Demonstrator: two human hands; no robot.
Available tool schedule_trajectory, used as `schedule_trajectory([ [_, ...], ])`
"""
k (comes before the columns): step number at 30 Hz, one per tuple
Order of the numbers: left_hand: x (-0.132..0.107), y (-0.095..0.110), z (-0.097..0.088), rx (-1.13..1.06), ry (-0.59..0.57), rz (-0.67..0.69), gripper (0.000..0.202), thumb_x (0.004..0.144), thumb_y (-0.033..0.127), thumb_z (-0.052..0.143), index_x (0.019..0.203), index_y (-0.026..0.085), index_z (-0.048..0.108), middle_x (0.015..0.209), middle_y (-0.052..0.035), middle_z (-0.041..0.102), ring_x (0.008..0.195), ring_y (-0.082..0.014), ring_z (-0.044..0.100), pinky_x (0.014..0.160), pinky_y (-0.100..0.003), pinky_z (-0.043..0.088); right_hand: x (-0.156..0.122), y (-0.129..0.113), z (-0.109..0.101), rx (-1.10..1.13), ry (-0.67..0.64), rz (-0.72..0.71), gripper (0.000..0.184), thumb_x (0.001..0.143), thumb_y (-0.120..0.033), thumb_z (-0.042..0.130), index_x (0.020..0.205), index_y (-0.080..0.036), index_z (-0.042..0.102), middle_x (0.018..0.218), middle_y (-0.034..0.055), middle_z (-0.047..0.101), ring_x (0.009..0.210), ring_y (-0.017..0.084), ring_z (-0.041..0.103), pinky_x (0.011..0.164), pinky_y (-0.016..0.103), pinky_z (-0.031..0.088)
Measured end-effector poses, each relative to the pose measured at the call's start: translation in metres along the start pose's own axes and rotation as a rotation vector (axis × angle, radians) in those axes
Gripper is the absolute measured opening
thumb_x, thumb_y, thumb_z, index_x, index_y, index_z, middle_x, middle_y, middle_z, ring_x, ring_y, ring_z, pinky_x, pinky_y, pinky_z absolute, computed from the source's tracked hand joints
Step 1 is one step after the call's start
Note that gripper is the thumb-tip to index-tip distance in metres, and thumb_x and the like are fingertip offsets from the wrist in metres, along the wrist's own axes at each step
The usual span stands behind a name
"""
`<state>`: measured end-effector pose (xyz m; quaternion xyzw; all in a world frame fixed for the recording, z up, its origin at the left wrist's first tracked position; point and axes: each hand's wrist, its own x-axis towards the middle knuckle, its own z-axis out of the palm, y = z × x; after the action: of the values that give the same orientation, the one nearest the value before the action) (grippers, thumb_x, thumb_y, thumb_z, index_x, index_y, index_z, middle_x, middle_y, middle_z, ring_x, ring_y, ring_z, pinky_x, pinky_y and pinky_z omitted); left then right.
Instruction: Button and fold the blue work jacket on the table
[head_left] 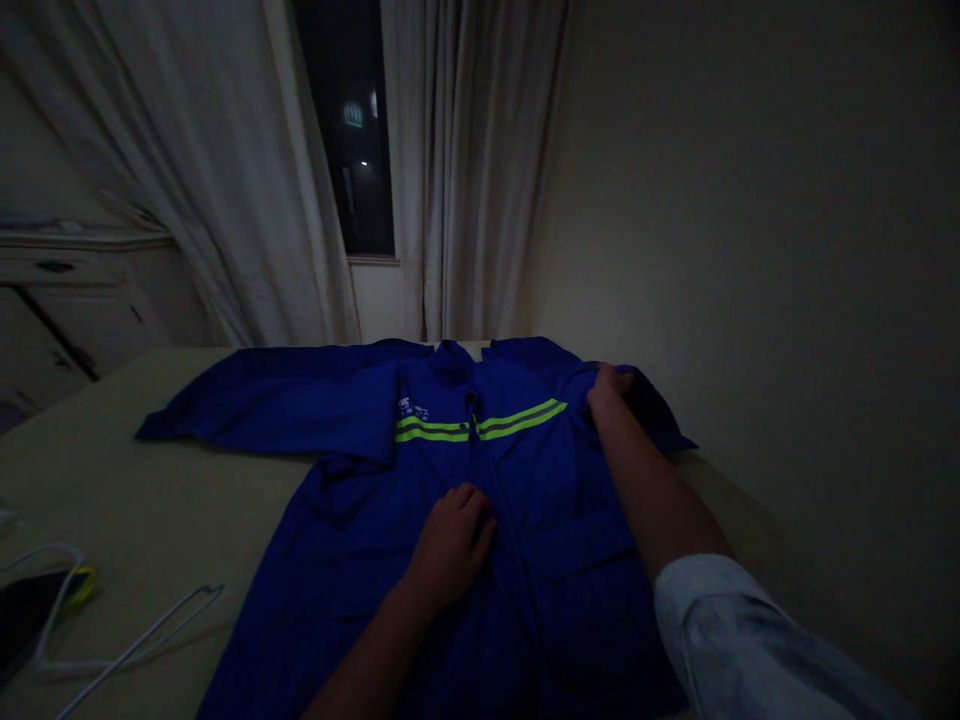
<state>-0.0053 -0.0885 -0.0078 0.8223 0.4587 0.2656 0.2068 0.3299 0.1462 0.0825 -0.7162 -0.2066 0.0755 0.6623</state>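
Now pressing blue jacket [480, 470] flat with open left hand [452, 545], gripping its shoulder near right edge of bed [150, 520] with right hand [609, 395]; could bunch if tugged unevenly.

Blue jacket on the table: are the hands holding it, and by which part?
The right hand seems to pinch the blue jacket at the shoulder, by the sleeve. The left hand only rests on the front beside the centre closure.
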Motion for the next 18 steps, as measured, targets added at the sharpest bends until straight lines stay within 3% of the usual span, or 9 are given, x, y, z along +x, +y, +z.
schedule_trajectory([
  [2, -0.002, -0.001, 0.002, -0.018, 0.024, -0.034, 0.029, 0.101, 0.028, 0.050, 0.128, 0.023, 0.059, 0.138, -0.0104, 0.059, 0.122, -0.0252, 0.060, 0.105, -0.042, 0.048, 0.000, 0.001, 0.000, -0.040, 0.051, 0.083, 0.065, 0.076, -0.015, 0.065, 0.139, -0.009, 0.050, 0.134, 0.0238, 0.059, 0.123, 0.034, 0.063, 0.105, 0.046, 0.052],
  [4, 0.000, -0.002, -0.002, -0.009, 0.005, -0.077, 0.038, 0.099, 0.031, 0.052, 0.136, 0.022, 0.056, 0.144, -0.0122, 0.056, 0.128, -0.0258, 0.059, 0.109, -0.041, 0.048, -0.004, 0.003, -0.007, -0.125, 0.166, 0.074, 0.077, 0.075, -0.017, 0.068, 0.146, -0.005, 0.043, 0.146, 0.0318, 0.047, 0.137, 0.041, 0.051, 0.114, 0.056, 0.042],
  [6, 0.008, -0.003, -0.013, 0.020, -0.099, -0.096, 0.037, 0.097, 0.033, 0.055, 0.132, 0.023, 0.060, 0.138, -0.0121, 0.060, 0.123, -0.0264, 0.063, 0.105, -0.040, 0.051, -0.015, 0.003, -0.015, -0.216, 0.280, -0.141, 0.089, 0.076, -0.020, 0.070, 0.156, -0.006, 0.032, 0.156, 0.0332, 0.034, 0.148, 0.043, 0.037, 0.120, 0.062, 0.032],
  [8, 0.027, -0.005, -0.029, 0.049, -0.260, -0.079, 0.033, 0.095, 0.036, 0.057, 0.124, 0.023, 0.065, 0.129, -0.0112, 0.066, 0.111, -0.0263, 0.068, 0.096, -0.038, 0.055, -0.036, -0.002, -0.014, -0.251, 0.233, -0.494, 0.085, 0.082, -0.024, 0.066, 0.158, -0.010, 0.031, 0.158, 0.0290, 0.034, 0.149, 0.040, 0.035, 0.120, 0.061, 0.031],
  [10, 0.055, -0.007, -0.045, 0.101, -0.393, -0.065, 0.028, 0.095, 0.037, 0.056, 0.115, 0.023, 0.069, 0.118, -0.0106, 0.072, 0.101, -0.0267, 0.072, 0.088, -0.038, 0.056, -0.067, -0.008, 0.002, -0.249, -0.075, -0.760, 0.062, 0.092, -0.027, 0.058, 0.151, -0.014, 0.044, 0.147, 0.0232, 0.050, 0.138, 0.034, 0.049, 0.114, 0.054, 0.040],
  [12, 0.086, -0.013, -0.057, 0.202, -0.442, -0.090, 0.025, 0.096, 0.035, 0.052, 0.103, 0.022, 0.072, 0.108, -0.0113, 0.075, 0.098, -0.0286, 0.073, 0.083, -0.038, 0.055, -0.105, -0.007, 0.029, -0.326, -0.545, -0.840, 0.039, 0.098, -0.033, 0.055, 0.133, -0.016, 0.060, 0.124, 0.0161, 0.067, 0.114, 0.027, 0.063, 0.102, 0.043, 0.050],
  [14, 0.112, -0.022, -0.060, 0.315, -0.394, -0.149, 0.026, 0.098, 0.030, 0.047, 0.096, 0.021, 0.071, 0.101, -0.0125, 0.077, 0.097, -0.0300, 0.073, 0.082, -0.039, 0.054, -0.144, 0.002, 0.056, -0.519, -0.936, -0.857, 0.035, 0.094, -0.040, 0.066, 0.122, -0.018, 0.067, 0.116, 0.0120, 0.070, 0.106, 0.026, 0.067, 0.093, 0.037, 0.053],
  [16, 0.128, -0.037, -0.058, 0.387, -0.299, -0.195, 0.026, 0.096, 0.022, 0.044, 0.099, 0.019, 0.070, 0.105, -0.0137, 0.076, 0.100, -0.0295, 0.073, 0.084, -0.038, 0.053, -0.175, 0.017, 0.076, -0.689, -1.066, -0.862, 0.035, 0.089, -0.038, 0.073, 0.119, -0.021, 0.069, 0.122, 0.0115, 0.069, 0.107, 0.026, 0.068, 0.090, 0.035, 0.052],
  [18, 0.132, -0.057, -0.055, 0.431, -0.221, -0.206, 0.027, 0.092, 0.014, 0.047, 0.107, 0.017, 0.069, 0.113, -0.0147, 0.075, 0.107, -0.0280, 0.071, 0.090, -0.037, 0.053, -0.190, 0.035, 0.088, -0.739, -1.014, -0.836, 0.028, 0.092, -0.035, 0.070, 0.118, -0.023, 0.070, 0.127, 0.0113, 0.067, 0.109, 0.025, 0.068, 0.090, 0.034, 0.052],
])
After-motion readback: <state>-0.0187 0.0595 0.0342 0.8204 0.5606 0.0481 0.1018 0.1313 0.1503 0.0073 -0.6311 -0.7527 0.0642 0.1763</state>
